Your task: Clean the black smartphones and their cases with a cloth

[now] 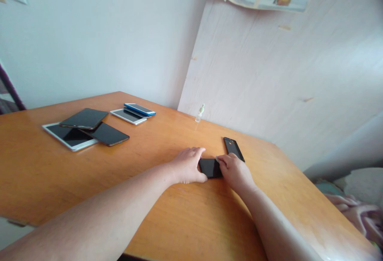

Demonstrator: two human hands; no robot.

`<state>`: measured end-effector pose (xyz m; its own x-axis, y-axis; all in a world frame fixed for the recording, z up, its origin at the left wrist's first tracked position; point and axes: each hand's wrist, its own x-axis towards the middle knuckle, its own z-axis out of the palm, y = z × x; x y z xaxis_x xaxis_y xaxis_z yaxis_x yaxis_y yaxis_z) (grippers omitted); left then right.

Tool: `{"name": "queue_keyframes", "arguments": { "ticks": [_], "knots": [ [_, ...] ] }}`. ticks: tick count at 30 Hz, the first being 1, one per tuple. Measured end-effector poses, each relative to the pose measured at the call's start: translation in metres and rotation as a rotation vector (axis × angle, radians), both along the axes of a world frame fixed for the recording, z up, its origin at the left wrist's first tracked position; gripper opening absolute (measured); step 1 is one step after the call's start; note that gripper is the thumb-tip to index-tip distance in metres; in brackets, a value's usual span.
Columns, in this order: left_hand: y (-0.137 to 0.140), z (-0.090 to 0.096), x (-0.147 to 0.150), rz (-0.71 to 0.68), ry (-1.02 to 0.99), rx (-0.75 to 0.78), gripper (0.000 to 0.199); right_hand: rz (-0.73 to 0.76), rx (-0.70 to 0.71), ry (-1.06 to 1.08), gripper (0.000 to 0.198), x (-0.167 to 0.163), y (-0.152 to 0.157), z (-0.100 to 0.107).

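Note:
A black phone (210,167) lies flat on the orange wooden table (167,141). My left hand (188,165) grips its left end, fingers curled around the edge. My right hand (233,170) holds its right end, fingertips on the top. Just beyond my right hand lies a second black phone or case (233,148), flat on the table and touched by neither hand.
At the table's far left lie a white tablet (69,136), a dark tablet (84,118) and a dark phone (107,134) overlapping, then a white phone (128,116) under a blue phone (140,109). A small clear bottle (200,113) stands by the wall. Bedding (356,209) lies at right.

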<state>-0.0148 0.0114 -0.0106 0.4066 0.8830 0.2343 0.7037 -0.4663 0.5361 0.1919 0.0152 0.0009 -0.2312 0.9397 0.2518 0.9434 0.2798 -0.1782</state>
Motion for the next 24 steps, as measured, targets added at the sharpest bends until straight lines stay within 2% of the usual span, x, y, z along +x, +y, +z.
{"name": "queue_keyframes", "arguments": {
  "ticks": [1, 3, 7, 9, 11, 16, 18, 20, 24],
  "knots": [
    [0.000, 0.000, 0.000, -0.002, 0.001, -0.005, 0.087, -0.045, 0.012, -0.007, 0.027, 0.005, 0.004, -0.001],
    [0.000, 0.000, 0.000, -0.006, -0.002, -0.013, 0.088, -0.031, 0.025, 0.003, 0.027, 0.007, 0.005, -0.003],
    [-0.001, 0.001, 0.000, -0.002, 0.004, -0.005, 0.088, 0.238, -0.021, 0.065, 0.028, -0.022, -0.012, -0.002],
    [-0.001, 0.002, 0.000, 0.002, 0.010, 0.006, 0.087, 0.322, -0.052, 0.072, 0.028, -0.034, -0.018, 0.000],
    [-0.001, 0.002, 0.000, 0.002, 0.011, 0.003, 0.087, 0.280, -0.056, 0.053, 0.027, -0.033, -0.016, 0.002],
    [0.000, 0.001, -0.003, -0.007, -0.003, -0.017, 0.088, -0.134, -0.025, -0.043, 0.019, 0.016, 0.007, 0.002],
    [0.000, 0.001, -0.003, -0.011, -0.008, -0.017, 0.085, -0.231, -0.027, -0.063, 0.017, 0.031, 0.011, 0.001],
    [0.000, 0.001, -0.002, -0.011, -0.008, -0.017, 0.083, -0.207, -0.034, -0.046, 0.014, 0.033, 0.009, 0.000],
    [0.000, 0.003, -0.003, -0.004, -0.009, -0.018, 0.083, 0.061, -0.085, 0.072, 0.012, 0.020, -0.002, 0.001]
  ]
}}
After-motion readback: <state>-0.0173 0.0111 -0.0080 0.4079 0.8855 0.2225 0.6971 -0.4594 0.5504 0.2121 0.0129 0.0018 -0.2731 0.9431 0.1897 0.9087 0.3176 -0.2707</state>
